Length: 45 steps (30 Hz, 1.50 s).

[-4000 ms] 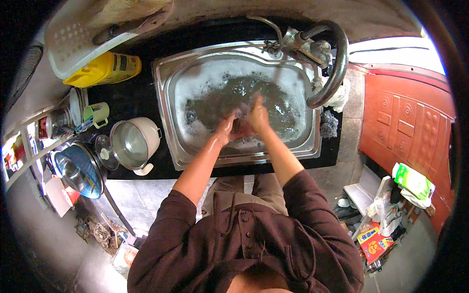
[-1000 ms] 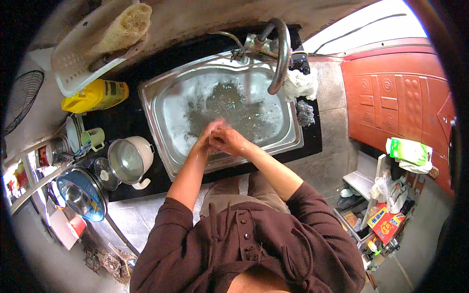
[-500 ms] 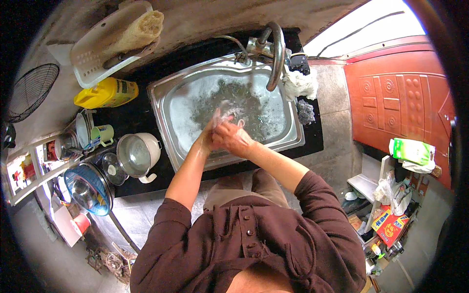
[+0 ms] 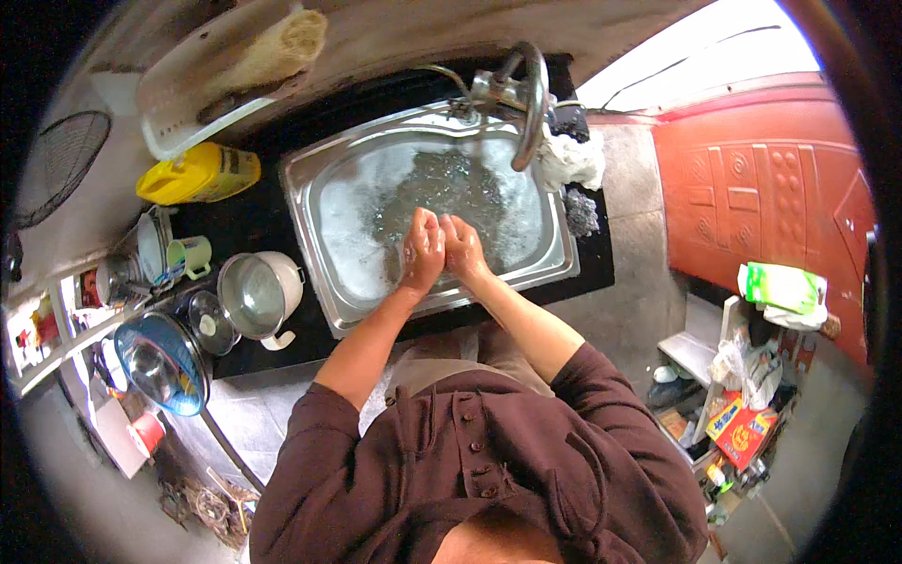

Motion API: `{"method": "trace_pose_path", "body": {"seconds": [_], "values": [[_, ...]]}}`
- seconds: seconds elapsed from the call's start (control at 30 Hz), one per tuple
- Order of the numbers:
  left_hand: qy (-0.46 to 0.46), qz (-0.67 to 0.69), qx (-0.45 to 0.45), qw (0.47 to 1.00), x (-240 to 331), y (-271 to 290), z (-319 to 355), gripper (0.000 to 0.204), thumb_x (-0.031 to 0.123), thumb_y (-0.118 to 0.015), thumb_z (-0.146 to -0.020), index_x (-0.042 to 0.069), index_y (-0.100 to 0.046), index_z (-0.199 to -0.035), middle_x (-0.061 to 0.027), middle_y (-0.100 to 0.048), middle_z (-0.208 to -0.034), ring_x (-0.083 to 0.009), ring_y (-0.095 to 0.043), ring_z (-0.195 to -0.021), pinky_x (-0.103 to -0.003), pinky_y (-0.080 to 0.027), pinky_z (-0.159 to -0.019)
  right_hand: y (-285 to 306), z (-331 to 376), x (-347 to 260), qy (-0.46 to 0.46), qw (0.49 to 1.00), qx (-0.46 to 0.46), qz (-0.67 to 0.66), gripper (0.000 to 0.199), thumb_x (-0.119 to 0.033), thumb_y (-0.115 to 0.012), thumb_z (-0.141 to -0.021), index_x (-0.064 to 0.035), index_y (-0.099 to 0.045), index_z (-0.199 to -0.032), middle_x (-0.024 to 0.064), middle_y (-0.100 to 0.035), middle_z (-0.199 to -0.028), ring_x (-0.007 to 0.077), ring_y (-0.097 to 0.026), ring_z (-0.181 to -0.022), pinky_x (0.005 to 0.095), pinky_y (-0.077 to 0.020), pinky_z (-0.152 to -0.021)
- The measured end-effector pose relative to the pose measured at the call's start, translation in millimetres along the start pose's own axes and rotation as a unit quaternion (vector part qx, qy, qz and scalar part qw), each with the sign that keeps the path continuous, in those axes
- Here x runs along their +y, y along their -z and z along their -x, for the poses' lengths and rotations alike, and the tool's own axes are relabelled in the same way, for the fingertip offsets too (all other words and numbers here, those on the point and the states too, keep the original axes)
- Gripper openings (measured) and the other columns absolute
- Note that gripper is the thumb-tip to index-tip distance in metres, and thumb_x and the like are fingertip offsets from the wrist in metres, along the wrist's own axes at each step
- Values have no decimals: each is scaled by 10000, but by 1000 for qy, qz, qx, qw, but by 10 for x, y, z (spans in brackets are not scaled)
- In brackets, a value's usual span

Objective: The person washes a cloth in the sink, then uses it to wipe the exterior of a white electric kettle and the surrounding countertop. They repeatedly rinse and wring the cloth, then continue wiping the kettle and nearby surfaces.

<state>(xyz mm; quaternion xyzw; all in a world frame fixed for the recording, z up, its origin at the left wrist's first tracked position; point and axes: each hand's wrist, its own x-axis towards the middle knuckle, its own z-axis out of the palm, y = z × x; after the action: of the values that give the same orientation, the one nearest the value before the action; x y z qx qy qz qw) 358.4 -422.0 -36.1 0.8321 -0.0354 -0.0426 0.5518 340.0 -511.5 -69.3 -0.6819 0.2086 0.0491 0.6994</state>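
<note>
Over the near part of a steel sink [image 4: 308,246] filled with foamy, murky water [image 4: 442,183], my two wet hands meet side by side. My left hand [image 4: 423,249] has its fingers curled in, with bits of white foam on the skin. Touching it along the inner side, my right hand [image 4: 463,247] is also closed, its fingers bent together. Whether anything lies inside the curled fingers is hidden. Beyond them, a curved metal faucet [image 4: 534,108] reaches over the sink's far right side.
Left of the sink stand a yellow jug [image 4: 199,174], a pale green mug [image 4: 191,256] and a metal pot [image 4: 258,294]. A white cloth [image 4: 571,160] and a grey scouring pad [image 4: 582,212] sit at its right edge. Further right are a red door [image 4: 752,188] and a cluttered shelf [image 4: 684,357].
My hands were lower, overlapping and rubbing amid splashing water. Now they are raised slightly and sit side by side, and the splash is gone. The view has shifted a little.
</note>
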Motion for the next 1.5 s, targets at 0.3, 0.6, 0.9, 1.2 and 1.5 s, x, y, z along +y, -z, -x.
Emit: {"method": "trace_pose_path", "body": {"seconds": [0.3,0.6,0.9,1.2,1.5], "values": [[-342,-149,-240,896,395,350,-165,146,103,-625,-709,108,-530,-819,-96,-541,-784,-308,-568,-667,-409,-474,-552,160,310,47,-167,862,-243,-413,116,-43,-599,-709,-106,-581,-804,26,-577,-724,171,-578,-628,307,-484,-539],[-544,-137,-413,717,1396,295,12,153,137,-666,-633,56,-606,-748,-105,-630,-874,-292,-632,-772,-383,-516,-618,-167,86,529,-124,872,-196,-430,99,-231,-590,-829,-134,-598,-814,38,-596,-772,164,-560,-657,311,-431,-541],[219,317,-437,813,719,-493,629,586,72,-639,-789,126,-414,-1327,-79,-550,-1227,-203,-574,-1073,-273,-500,-775,1394,1143,253,126,983,81,-111,482,-489,-574,-893,-30,-626,-1030,108,-624,-972,196,-606,-852,346,-497,-729],[33,-15,-533,845,931,-1714,2519,360,392,-574,-936,39,-529,-879,-3,-480,-594,-74,-436,-413,-224,-340,-358,3002,4183,614,237,844,394,277,276,-313,-551,-920,-75,-672,-988,111,-623,-917,297,-583,-930,387,-495,-849],[-116,-196,-621,750,1017,-2512,3634,242,251,-657,-875,17,-633,-934,-46,-608,-661,-102,-546,-488,-266,-455,-442,3836,6523,1667,133,842,487,-187,318,-342,-546,-957,-71,-623,-1105,58,-679,-840,125,-629,-653,268,-478,-549]]}}
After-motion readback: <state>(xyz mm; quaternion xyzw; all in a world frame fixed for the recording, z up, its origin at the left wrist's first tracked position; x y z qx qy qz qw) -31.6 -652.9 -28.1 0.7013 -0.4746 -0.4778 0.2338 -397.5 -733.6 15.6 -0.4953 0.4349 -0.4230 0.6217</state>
